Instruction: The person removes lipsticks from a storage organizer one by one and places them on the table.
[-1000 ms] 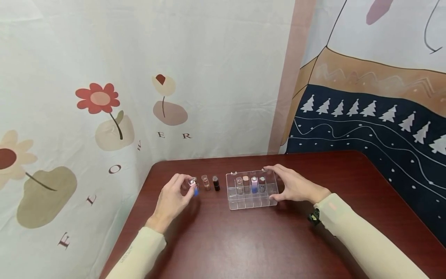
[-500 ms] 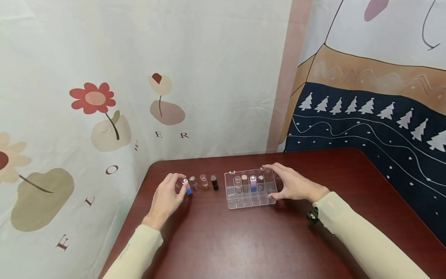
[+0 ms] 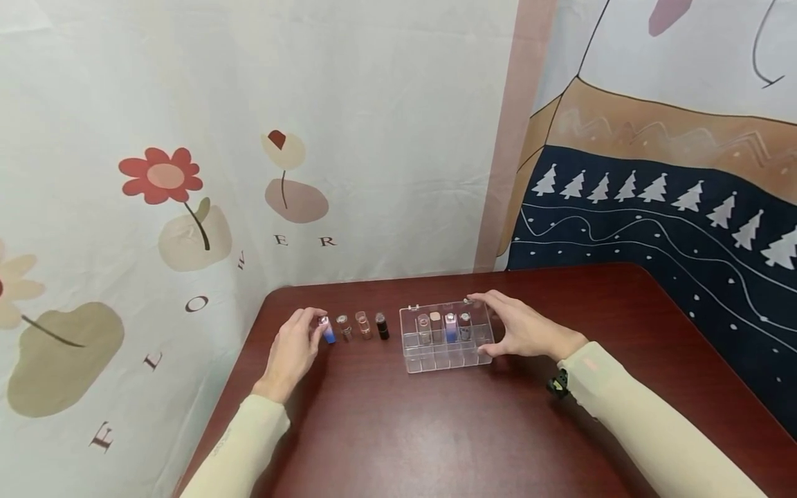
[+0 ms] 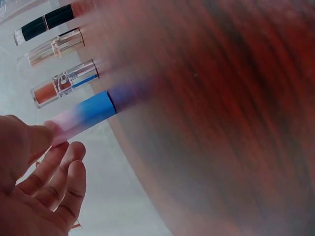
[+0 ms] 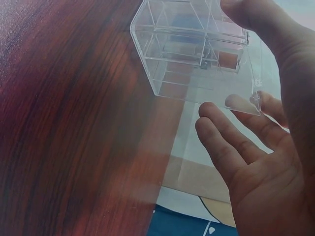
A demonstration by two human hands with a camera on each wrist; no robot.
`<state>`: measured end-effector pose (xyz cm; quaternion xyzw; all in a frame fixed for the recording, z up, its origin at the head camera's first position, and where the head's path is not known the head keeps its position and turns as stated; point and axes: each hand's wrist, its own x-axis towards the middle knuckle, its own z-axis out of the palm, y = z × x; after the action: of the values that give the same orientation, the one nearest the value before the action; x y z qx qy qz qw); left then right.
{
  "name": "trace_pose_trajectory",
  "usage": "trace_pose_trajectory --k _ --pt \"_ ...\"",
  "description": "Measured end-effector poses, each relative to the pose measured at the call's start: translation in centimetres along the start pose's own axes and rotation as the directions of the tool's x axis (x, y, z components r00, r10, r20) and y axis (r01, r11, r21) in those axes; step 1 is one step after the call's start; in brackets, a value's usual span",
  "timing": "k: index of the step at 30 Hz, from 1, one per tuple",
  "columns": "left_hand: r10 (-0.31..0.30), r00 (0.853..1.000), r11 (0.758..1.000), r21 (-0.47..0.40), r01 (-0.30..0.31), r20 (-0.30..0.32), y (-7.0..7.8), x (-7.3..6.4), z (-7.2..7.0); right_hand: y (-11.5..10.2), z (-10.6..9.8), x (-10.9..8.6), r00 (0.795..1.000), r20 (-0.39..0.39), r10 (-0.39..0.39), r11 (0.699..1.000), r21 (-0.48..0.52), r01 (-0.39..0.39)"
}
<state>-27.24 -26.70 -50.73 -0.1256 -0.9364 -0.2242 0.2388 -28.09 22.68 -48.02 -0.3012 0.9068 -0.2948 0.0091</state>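
Note:
My left hand (image 3: 288,360) pinches the top of a pink-and-blue lipstick (image 3: 327,330) between thumb and fingers. The lipstick stands upright on the table at the left end of a row. Beside it in the row are a clear-cased lipstick (image 3: 344,328), another clear one (image 3: 363,326) and a black one (image 3: 382,327). My right hand (image 3: 529,330) grips the right side of a clear plastic organizer (image 3: 429,363), thumb at the front and fingers at the back corner. Several lipsticks, one of them pink and blue (image 3: 451,328), stand in the organizer's compartments; its front compartments look bare.
The dark red wooden table (image 3: 398,429) bears everything. A pale curtain (image 3: 386,138) with printed flowers hangs behind and along the left edge. At the right hangs a navy cloth (image 3: 623,228) with white trees.
My left hand has carried the pink-and-blue lipstick left, from in front of the nearest clear lipstick to the row's left end, and lowered it upright. My right hand stays on the organizer.

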Motion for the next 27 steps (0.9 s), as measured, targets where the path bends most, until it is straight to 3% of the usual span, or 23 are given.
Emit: trace_pose_trajectory --k 9,21,27 --pt "0.006 1.0 1.0 -0.009 -0.006 -0.018 -0.3 0.1 0.0 0.0 0.0 0.0 1.0 0.0 0.004 1.0 0.003 -0.004" --pt "-0.06 0.998 0.998 0.03 0.06 -0.014 0.1 -0.1 -0.8 0.1 0.1 0.0 1.0 0.006 -0.002 1.0 0.021 0.002" --pt "-0.076 0.996 0.997 0.021 0.078 -0.052 0.7 -0.1 -1.0 0.1 0.0 0.0 1.0 0.007 0.004 1.0 0.004 -0.004"
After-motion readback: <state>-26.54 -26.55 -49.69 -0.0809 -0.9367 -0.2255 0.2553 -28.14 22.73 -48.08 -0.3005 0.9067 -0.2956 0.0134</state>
